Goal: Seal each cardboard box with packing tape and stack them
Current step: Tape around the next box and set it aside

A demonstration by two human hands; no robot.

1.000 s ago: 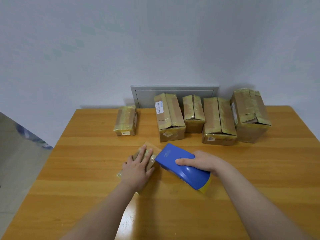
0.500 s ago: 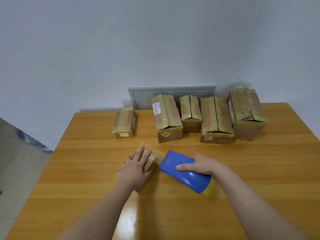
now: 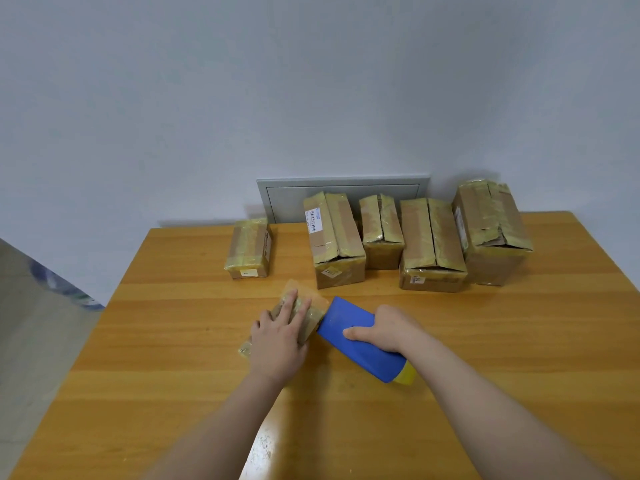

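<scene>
A small flat cardboard box (image 3: 313, 315) wrapped in yellowish tape lies on the wooden table (image 3: 519, 341) near its middle. My left hand (image 3: 278, 336) presses flat on top of it with straight fingers and hides most of it. My right hand (image 3: 384, 329) grips a blue tape dispenser (image 3: 356, 341) with a yellow end, its front edge against the box's right side. A strip of tape (image 3: 306, 291) shows over the box's far end.
Several taped cardboard boxes stand in a row at the table's far edge: a tall one (image 3: 336, 239), a small one (image 3: 381, 230), a wide one (image 3: 431, 244), a big one (image 3: 490, 232). A smaller box (image 3: 249, 249) lies apart at the left. A grey panel (image 3: 343, 187) is on the wall behind.
The dispenser has slid a little right and toward me along the box, with my right hand on it. My left hand stays pressed on the box.
</scene>
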